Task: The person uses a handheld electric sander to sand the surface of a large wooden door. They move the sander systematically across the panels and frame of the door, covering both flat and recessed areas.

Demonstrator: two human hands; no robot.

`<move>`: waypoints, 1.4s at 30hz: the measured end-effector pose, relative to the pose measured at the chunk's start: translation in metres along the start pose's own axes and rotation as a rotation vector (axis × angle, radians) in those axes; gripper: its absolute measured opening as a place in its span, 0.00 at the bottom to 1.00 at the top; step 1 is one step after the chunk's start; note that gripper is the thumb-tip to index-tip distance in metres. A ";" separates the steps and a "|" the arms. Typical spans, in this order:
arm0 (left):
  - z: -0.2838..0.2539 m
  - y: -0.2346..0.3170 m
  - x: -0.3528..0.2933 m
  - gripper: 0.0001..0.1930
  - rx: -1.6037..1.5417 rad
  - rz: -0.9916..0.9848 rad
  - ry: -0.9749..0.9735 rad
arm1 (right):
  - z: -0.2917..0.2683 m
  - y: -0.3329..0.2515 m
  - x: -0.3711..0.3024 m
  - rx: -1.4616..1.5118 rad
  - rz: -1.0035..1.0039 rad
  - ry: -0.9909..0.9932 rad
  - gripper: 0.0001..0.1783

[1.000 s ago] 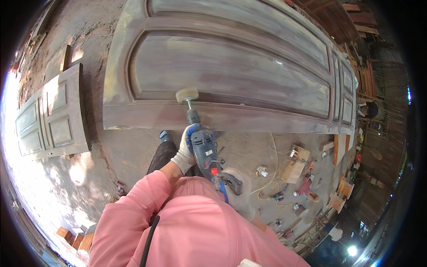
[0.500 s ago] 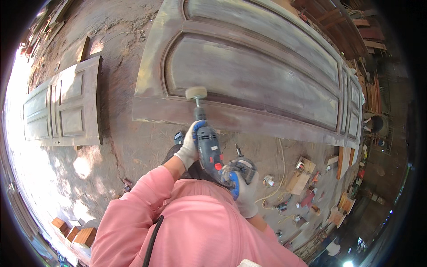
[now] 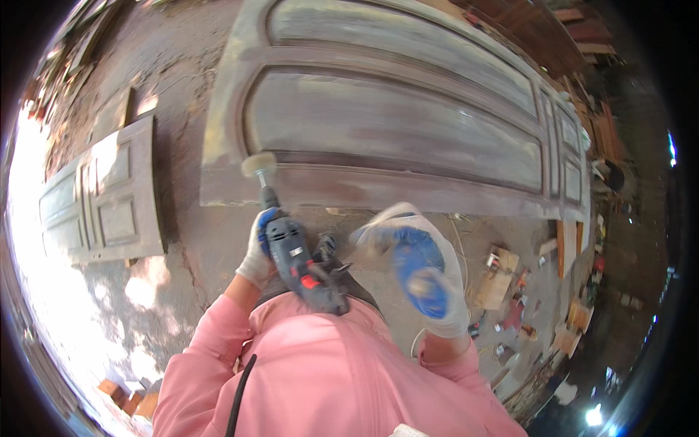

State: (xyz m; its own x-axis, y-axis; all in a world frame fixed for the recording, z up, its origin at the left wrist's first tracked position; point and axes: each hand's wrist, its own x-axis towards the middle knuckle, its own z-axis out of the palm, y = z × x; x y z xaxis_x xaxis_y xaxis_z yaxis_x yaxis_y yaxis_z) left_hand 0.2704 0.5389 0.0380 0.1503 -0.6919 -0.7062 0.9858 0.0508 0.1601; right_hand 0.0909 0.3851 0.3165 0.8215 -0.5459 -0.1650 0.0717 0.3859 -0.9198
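Observation:
My left hand (image 3: 258, 251), in a white glove with blue coating, is closed around the front of a dark power drill (image 3: 291, 251) with red switches. A round, pale sanding wheel (image 3: 259, 164) is fitted in its chuck. The wheel overlaps the near left corner of a large panelled wooden door (image 3: 408, 175); whether it touches cannot be told. The drill's rear end lies close against my pink top. Off the drill, my right hand (image 3: 426, 269) is raised to the right, gloved alike, blue palm showing. Its fingers are apart and partly blurred, with nothing seen in them.
A smaller panelled door (image 3: 116, 193) rests on supports at the left. Stacked boards (image 3: 80, 51) lie far left, wood blocks (image 3: 124, 397) near left. On the right, a wooden board (image 3: 497, 280), tools and a pale cord (image 3: 460, 251) are scattered over the ground.
My right hand has let go of the drill's rear and moved up to the right. The drill, in my left hand, has shifted left and tilted. The view has turned slightly.

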 end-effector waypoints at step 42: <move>0.025 -0.004 0.002 0.15 0.000 0.106 -0.028 | -0.056 0.030 0.037 -0.176 0.010 -0.315 0.21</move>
State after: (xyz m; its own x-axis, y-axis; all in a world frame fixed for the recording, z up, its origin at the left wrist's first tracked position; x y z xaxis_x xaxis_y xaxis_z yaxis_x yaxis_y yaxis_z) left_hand 0.2648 0.5192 0.0531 0.2514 -0.7027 -0.6656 0.9645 0.1244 0.2329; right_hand 0.0918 0.3344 0.2623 0.9575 -0.2764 -0.0821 -0.0136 0.2413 -0.9704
